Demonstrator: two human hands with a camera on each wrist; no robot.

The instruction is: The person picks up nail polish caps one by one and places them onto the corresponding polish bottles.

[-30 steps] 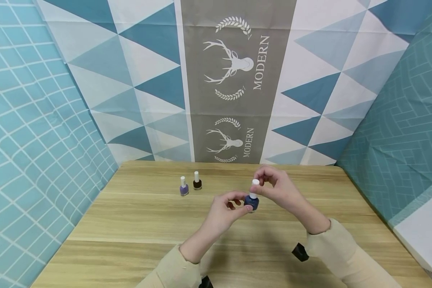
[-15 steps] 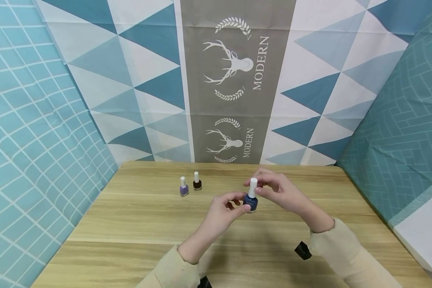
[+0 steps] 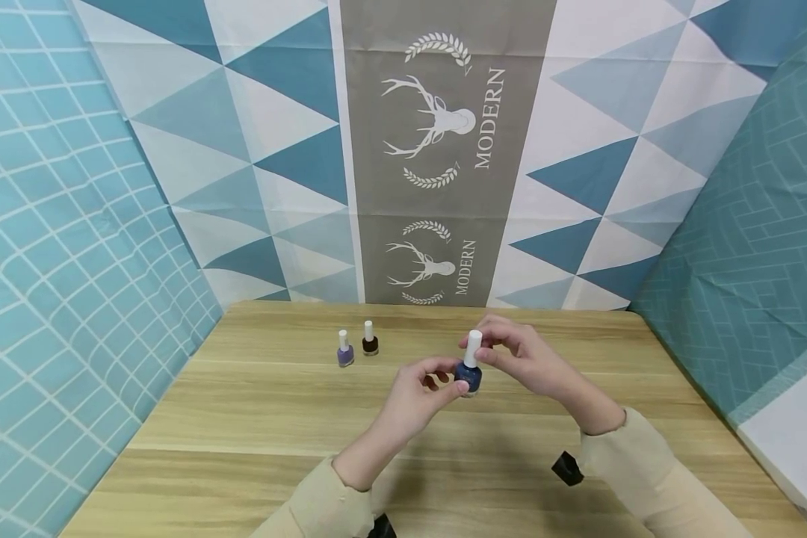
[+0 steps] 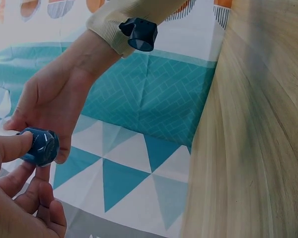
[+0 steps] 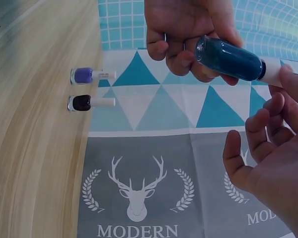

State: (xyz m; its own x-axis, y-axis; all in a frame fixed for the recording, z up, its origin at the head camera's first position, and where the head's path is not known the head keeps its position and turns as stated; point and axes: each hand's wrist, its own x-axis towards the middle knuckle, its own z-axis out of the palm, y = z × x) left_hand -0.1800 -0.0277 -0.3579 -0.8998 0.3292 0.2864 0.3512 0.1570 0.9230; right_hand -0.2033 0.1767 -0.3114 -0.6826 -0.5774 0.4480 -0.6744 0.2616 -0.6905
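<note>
Above the table, my left hand pinches the body of a dark blue nail polish bottle between thumb and fingers. The bottle stands nearly upright, its tall white cap pointing up. My right hand pinches that white cap from the right, thumb in front and fingers behind it. From the left wrist view, the base of the nail polish bottle shows under the left thumb. In the right wrist view the neck is dark between glass and cap.
Two more nail polish bottles with white caps stand at the back left of the wooden table: a purple bottle and a dark, nearly black bottle. Patterned sheets rise behind the table and along both sides.
My right fingers have shifted from over the cap's top to lower on its side, so more of the cap shows. The bottle has moved slightly left. The other bottles stay put.
</note>
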